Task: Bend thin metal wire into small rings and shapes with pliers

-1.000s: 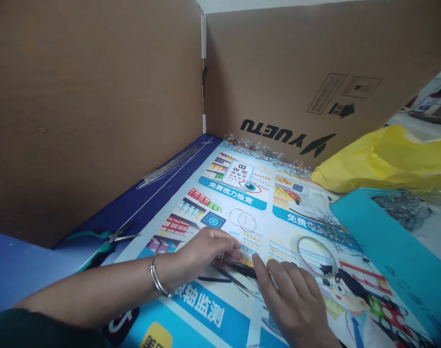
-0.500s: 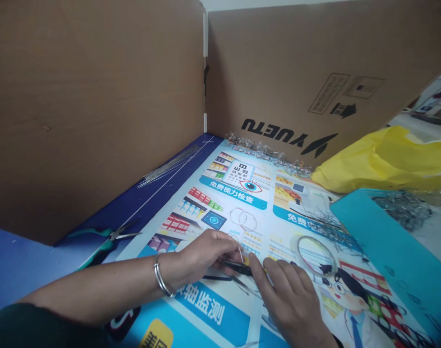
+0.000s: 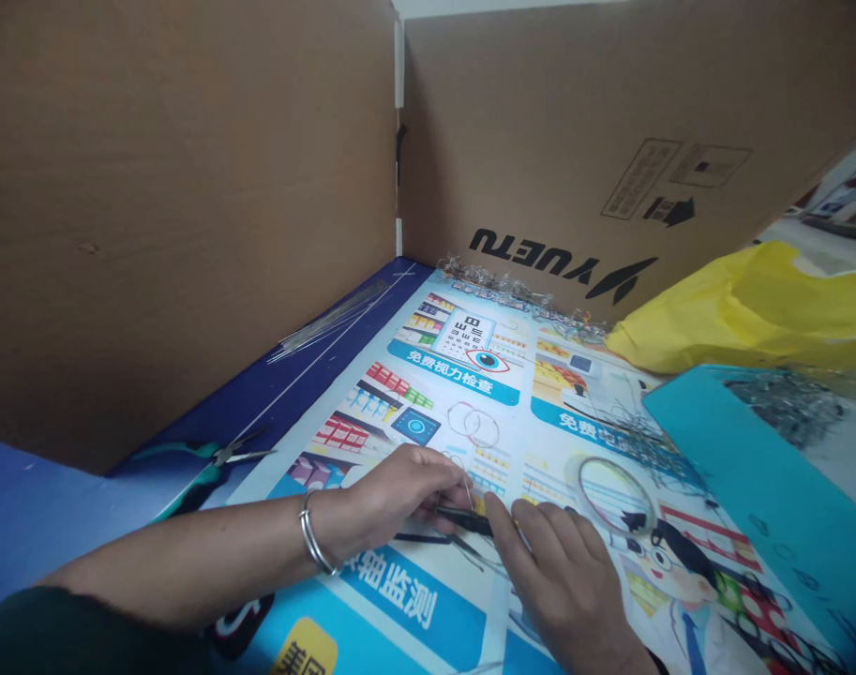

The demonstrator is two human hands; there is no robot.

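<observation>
My left hand (image 3: 412,489), a silver bangle (image 3: 316,534) at its wrist, has thumb and fingers pinched on a thin wire (image 3: 469,494). One short end of that wire stands up beside the fingertips. Coming from the right, my right hand (image 3: 566,574) is wrapped round a pair of pliers (image 3: 468,520). Their dark jaws point left and meet the wire at my left fingers. The handles are mostly hidden under my right hand. Below the jaws, several loose wire ends lie over the printed poster (image 3: 456,450).
Teal-handled pliers (image 3: 217,459) lie open at the left, with straight wires (image 3: 329,323) behind them. Wire scraps (image 3: 498,279) line the foot of the cardboard wall (image 3: 540,122). To the right are a wire coil (image 3: 578,492), a blue box (image 3: 715,422) beside tangled wire (image 3: 786,408), and yellow material (image 3: 743,305).
Both hands keep nearly the same place and grip. My right hand and the pliers have shifted very slightly to the right.
</observation>
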